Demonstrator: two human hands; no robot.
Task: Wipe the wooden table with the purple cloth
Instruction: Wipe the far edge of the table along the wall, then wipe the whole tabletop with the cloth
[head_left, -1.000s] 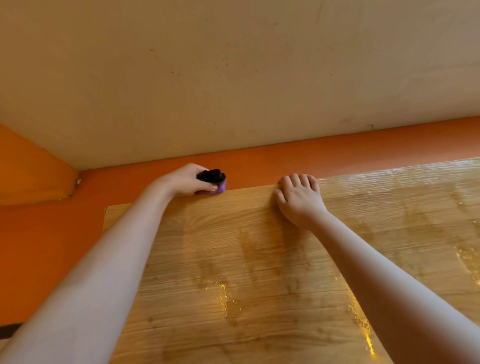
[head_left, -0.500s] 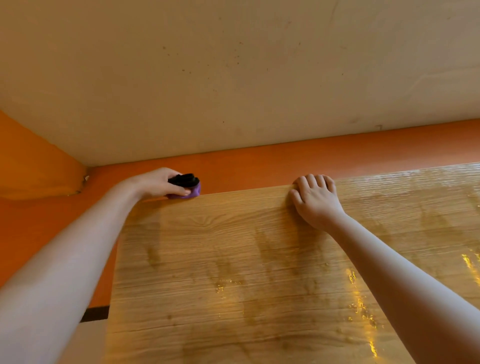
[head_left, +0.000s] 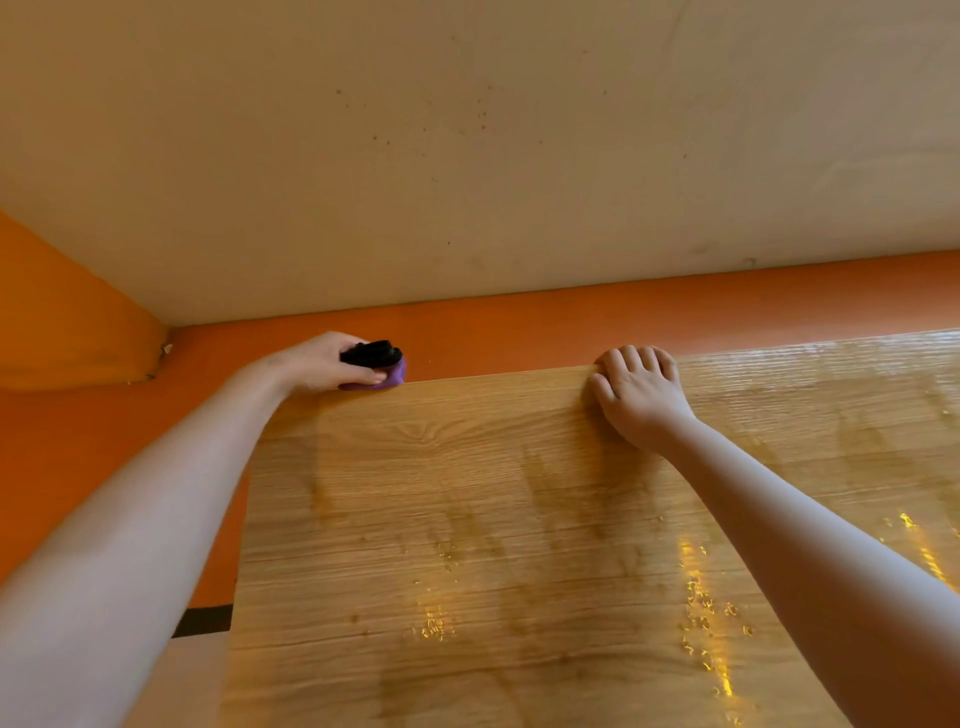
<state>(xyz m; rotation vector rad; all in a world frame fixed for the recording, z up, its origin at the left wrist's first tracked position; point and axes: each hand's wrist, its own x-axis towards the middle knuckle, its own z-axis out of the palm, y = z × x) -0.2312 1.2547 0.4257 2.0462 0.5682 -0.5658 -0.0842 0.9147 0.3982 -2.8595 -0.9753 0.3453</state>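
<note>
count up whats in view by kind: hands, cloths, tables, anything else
hands: 2, left hand and right hand
purple cloth: 1
black thing gripped with the cloth: 1
wooden table: 1
total: 5

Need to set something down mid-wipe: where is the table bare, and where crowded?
Widest bare patch: the wooden table between the two forearms, below the far edge, though droplets glisten there. A second strip lies right of the right forearm. Crowded only along the far edge: left hand gripping the purple cloth near the corner, right hand holding mid-edge.
</note>
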